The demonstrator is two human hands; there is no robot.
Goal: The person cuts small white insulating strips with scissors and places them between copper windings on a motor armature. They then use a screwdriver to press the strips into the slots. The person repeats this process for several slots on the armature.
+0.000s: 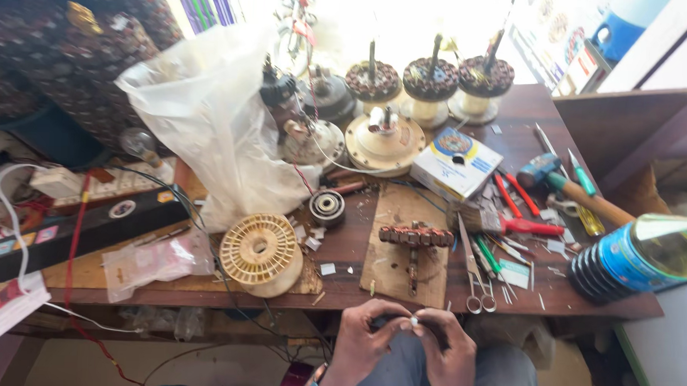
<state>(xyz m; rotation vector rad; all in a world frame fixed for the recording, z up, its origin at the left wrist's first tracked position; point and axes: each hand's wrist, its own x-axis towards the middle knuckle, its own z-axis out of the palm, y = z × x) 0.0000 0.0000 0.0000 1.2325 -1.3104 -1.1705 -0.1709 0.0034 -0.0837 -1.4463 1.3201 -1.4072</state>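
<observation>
Item held: a small white piece point(413, 321), pinched between the fingertips of the left hand point(362, 337) and the right hand point(446, 346), both closed on it, below the near edge of the wooden workbench point(509, 293) and above the person's lap. It is too small to tell its long axis or which way it points; it shows only as a pale speck against a dark part under the fingers. Taking the wooden board point(403, 250) on the bench as landmark: a brown toothed winding former point(416, 236) lies on it; scissors point(475, 276) lie just right of it; a cream wire spool point(261, 251) sits well left; a red-handled brush point(504, 222) lies to its upper right; a white box point(457, 163) stands beyond it. The bench edge lies between board and hands.
</observation>
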